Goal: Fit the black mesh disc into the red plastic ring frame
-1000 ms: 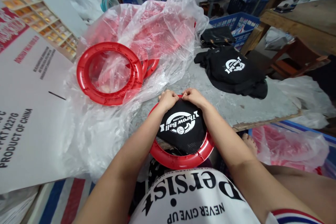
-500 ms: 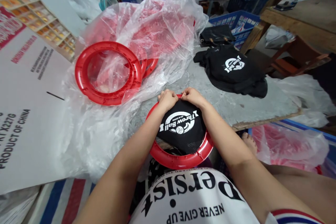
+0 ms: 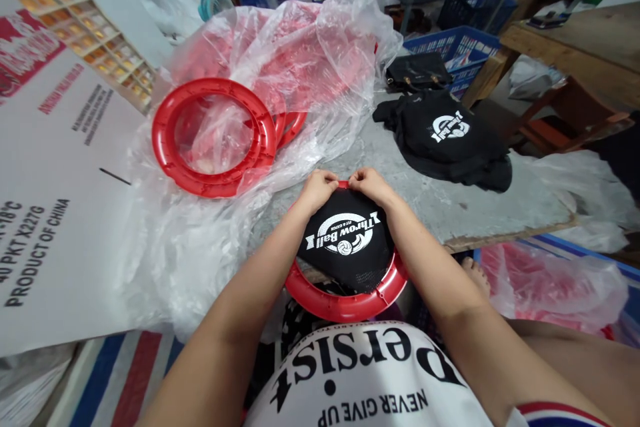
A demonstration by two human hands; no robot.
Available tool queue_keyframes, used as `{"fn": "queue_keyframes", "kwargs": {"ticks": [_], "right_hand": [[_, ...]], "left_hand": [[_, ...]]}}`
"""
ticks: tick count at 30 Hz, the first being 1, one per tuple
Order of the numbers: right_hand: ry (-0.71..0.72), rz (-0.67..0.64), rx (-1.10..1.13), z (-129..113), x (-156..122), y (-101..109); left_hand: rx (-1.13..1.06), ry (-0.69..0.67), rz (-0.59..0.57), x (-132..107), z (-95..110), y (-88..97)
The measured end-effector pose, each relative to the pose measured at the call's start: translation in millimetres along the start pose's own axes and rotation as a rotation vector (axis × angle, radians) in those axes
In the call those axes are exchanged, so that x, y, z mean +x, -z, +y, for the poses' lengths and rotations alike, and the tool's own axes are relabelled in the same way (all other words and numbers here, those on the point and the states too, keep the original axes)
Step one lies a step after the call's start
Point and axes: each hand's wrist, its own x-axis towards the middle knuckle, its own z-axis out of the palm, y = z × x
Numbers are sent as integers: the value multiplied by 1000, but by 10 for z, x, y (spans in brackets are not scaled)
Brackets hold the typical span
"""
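A red plastic ring (image 3: 345, 303) rests against my lap at the table's near edge. A black mesh net (image 3: 347, 247) printed "Throw Ball" lies stretched over it. My left hand (image 3: 317, 188) and my right hand (image 3: 369, 185) sit side by side at the ring's far rim, both with fingers curled tight, pinching the net's edge onto the rim. Further out on the left, more red rings (image 3: 215, 140) lie stacked on a clear plastic bag (image 3: 300, 60). A pile of black nets (image 3: 450, 137) lies on the grey table (image 3: 450, 203) to the right.
A large white printed carton (image 3: 55, 200) lies flat at the left. Blue baskets (image 3: 455, 50) and a wooden table (image 3: 580, 47) stand at the back right. Another plastic bag holding red parts (image 3: 545, 280) sits on the floor at the right, beside a bare foot (image 3: 475, 273).
Both hands stay pinched at the ring's far rim, shifting only slightly along it. The view has drifted a little to the left.
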Motion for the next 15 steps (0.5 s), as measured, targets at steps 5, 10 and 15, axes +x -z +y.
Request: {"fn": "queue_keyframes", "kwargs": {"ticks": [5, 10, 15], "right_hand": [[-52, -50, -1, -115, -33, 83], [58, -169, -254, -350, 2, 180], [228, -184, -519, -529, 91, -2]], "left_hand": [[355, 10, 101, -344, -121, 335], [614, 26, 5, -682, -170, 408], [585, 19, 2, -703, -201, 276]]}}
